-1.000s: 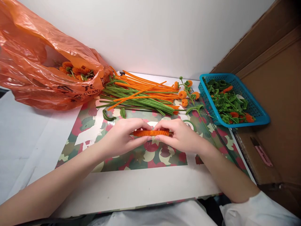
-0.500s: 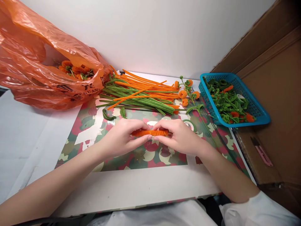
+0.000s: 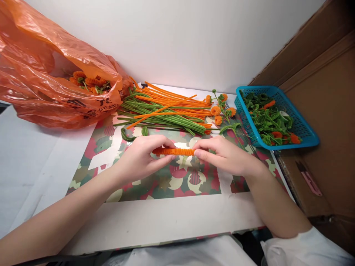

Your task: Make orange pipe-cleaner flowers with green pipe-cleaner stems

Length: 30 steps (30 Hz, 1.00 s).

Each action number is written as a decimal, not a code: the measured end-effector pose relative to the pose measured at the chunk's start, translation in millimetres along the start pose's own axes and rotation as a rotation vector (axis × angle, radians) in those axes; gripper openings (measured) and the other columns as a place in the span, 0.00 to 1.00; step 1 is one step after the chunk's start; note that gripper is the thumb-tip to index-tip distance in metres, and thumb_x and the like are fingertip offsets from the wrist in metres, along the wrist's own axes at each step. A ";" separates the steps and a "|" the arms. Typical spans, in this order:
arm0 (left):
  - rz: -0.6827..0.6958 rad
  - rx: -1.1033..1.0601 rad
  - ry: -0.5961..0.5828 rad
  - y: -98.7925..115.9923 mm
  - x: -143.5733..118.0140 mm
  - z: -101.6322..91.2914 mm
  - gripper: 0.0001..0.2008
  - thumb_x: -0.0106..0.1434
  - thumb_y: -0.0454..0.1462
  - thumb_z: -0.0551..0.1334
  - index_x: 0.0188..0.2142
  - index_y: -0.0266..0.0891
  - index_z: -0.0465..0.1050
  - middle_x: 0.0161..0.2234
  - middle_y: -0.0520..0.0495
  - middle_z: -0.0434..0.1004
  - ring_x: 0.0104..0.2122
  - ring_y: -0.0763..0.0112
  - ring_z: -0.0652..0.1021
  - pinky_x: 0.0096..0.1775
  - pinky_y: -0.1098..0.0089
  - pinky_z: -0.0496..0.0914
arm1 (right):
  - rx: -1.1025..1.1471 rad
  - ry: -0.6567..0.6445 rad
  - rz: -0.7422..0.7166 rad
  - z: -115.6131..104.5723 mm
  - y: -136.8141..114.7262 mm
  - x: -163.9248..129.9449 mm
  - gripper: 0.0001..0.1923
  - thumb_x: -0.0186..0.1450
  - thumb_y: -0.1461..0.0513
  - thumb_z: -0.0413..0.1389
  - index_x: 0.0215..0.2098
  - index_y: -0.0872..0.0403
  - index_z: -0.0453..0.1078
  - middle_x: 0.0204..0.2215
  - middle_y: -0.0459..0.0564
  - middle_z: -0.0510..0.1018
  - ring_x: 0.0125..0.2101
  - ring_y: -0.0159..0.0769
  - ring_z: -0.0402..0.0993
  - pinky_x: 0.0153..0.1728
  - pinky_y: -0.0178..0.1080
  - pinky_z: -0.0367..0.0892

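Note:
An orange pipe cleaner coil, tightly ridged, stretches sideways between my hands above the patterned mat. My left hand is closed around its left part, with thumb below and fingers above. The right end is pinched by the thumb and fingers of my right hand. Just beyond my left hand lie a curled dark green piece and a small green leaf. Farther back are piles of orange pipe cleaners and green pipe cleaners.
An orange plastic bag with orange flowers inside stands at left. A stem with orange flowers lies right of the piles. At right sits a blue basket of green pieces; a pink cutter rests on cardboard below it.
My right hand has slid right along the coil to its end, leaving more of it bare between my hands. Both hands have risen slightly away from me.

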<state>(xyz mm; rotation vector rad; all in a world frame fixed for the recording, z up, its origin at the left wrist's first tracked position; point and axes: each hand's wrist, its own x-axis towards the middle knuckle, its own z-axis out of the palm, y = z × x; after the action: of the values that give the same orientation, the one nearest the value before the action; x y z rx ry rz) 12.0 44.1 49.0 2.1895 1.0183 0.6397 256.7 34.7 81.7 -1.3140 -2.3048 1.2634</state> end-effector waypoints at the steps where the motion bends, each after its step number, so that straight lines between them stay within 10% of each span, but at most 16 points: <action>1: 0.000 0.005 0.007 0.1 0.0 0.0 0.06 0.63 0.39 0.60 0.35 0.39 0.73 0.31 0.52 0.80 0.29 0.74 0.77 0.32 0.75 0.71 | 0.017 0.004 0.005 0.0 0.6 0.4 0.17 0.71 0.57 0.47 0.28 0.55 0.68 0.23 0.44 0.70 0.25 0.29 0.64 0.28 0.33 0.57; 30: 0.064 -0.043 0.074 0.5 0.1 7.8 0.04 0.61 0.32 0.61 0.29 0.38 0.72 0.27 0.53 0.75 0.26 0.78 0.73 0.27 0.78 0.67 | -0.171 0.063 -0.013 23.7 -7.9 4.2 0.11 0.69 0.64 0.47 0.27 0.54 0.62 0.21 0.41 0.66 0.22 0.27 0.58 0.24 0.35 0.48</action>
<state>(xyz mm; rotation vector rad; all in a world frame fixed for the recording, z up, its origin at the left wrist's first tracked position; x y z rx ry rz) 17.4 41.3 44.1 2.1824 0.9665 0.7703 236.7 22.4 72.2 -1.3674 -2.4177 1.0243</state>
